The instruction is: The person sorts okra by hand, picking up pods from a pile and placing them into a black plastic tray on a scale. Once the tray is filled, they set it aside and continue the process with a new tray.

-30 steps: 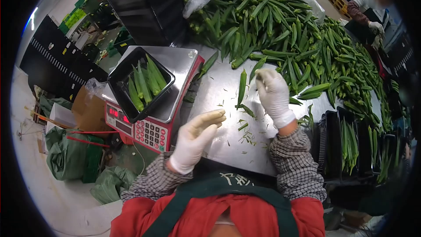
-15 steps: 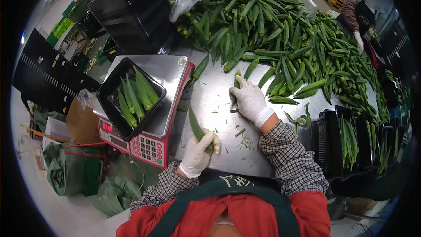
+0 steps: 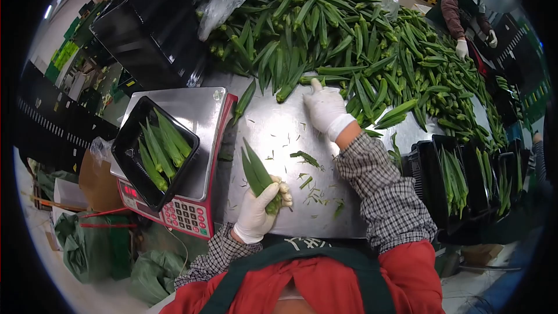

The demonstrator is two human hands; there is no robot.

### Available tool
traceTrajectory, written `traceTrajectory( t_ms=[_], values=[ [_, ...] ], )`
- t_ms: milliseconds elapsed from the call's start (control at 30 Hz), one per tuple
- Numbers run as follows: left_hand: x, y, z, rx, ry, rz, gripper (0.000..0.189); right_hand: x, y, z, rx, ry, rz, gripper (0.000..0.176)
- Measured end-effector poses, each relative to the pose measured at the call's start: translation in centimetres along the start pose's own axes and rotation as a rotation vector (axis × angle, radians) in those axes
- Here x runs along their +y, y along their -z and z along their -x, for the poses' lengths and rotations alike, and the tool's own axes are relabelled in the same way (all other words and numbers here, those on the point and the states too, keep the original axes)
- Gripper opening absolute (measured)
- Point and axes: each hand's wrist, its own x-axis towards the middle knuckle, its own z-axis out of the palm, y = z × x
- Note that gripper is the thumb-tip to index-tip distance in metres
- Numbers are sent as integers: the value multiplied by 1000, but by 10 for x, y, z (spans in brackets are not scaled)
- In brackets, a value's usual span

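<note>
Gloved in white, my left hand (image 3: 259, 209) is closed around a few okra pods (image 3: 256, 172), their tips pointing up and left, above the metal table (image 3: 250, 142). My right hand (image 3: 326, 107), also gloved, reaches to the near edge of the big okra pile (image 3: 325, 29); its fingertips are at the pods there, and whether they grip one I cannot make out. On the scale (image 3: 200, 113) at the left sits a black tray (image 3: 119, 154) with several okra pods (image 3: 165, 148) in it.
Black trays of okra (image 3: 453, 183) stand in a row at the right. Clear plastic sheeting (image 3: 224, 0) edges the pile. A black crate (image 3: 148, 29) is behind the scale. Another person (image 3: 459, 11) with white gloves stands at the far right. Green scraps lie on the table.
My left hand now holds more than the single pod seen before. My right hand has moved up to the pile, and a trimmed scrap lies on the table. The camera view has shifted.
</note>
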Motion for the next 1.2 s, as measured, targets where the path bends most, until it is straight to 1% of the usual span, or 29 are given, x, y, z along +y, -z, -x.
traceTrajectory(
  t_ms=[33,67,167,200,233,267,300,367,400,433,500,567,633,733,767,833,900,967,1033,1067,1100,1133,1167,1200],
  values=[
    [1,0,2,-6,-2,2,17,5,-4,-3,-91,-54,102,22],
    [2,-1,3,-19,-13,4,14,11,-9,-1,-23,-30,107,25],
    [0,1,3,96,-35,-64,18,3,-2,17,378,72,-147,25],
    [-1,-1,0,105,-90,-75,21,-11,16,25,358,65,-319,25],
    [-2,-5,-4,117,-143,-85,25,-25,33,38,321,39,-538,26],
    [-4,-7,-6,128,-195,-96,30,-39,49,54,177,-13,-809,28],
    [-4,-7,-8,74,-151,-37,33,-48,52,63,24,12,-972,31],
    [-2,-5,-10,-37,-67,77,41,-62,70,76,-347,70,-1123,30],
    [0,-10,-10,-18,-49,108,46,-61,70,76,-300,84,-1119,33],
    [1,-7,-10,-13,-13,120,46,-59,69,76,-252,99,-1114,36],
    [4,5,-10,-1,57,143,45,-31,21,56,79,42,-1028,31],
    [5,3,-6,25,81,167,45,-2,28,36,-91,-79,-136,25],
    [5,0,-2,24,107,173,45,16,6,31,-136,-139,99,21],
    [5,-5,2,33,99,162,46,26,-5,32,37,-106,66,22],
    [5,-4,3,37,74,131,47,25,-7,34,143,-77,-24,24],
    [5,-4,1,44,21,70,48,13,14,40,355,-14,-203,27],
    [2,-3,-5,57,-30,41,48,-20,67,56,38,-182,-788,35],
    [0,-5,-9,25,-67,25,48,-43,91,69,-199,-38,-1172,42],
    [1,-10,-11,-45,-88,26,48,-59,98,74,-294,213,-1075,41],
    [4,-13,-8,-15,10,47,47,-59,87,69,-243,226,-1114,38],
    [5,-10,-7,-15,31,71,47,-51,58,55,-94,63,-1198,33],
    [5,-5,-6,-16,51,94,47,-27,17,31,202,128,-1002,29],
    [6,-2,-5,-19,68,115,47,-6,16,16,270,26,-688,23],
    [7,-2,-2,-29,63,99,44,9,16,3,228,-117,-294,20]
  ],
)
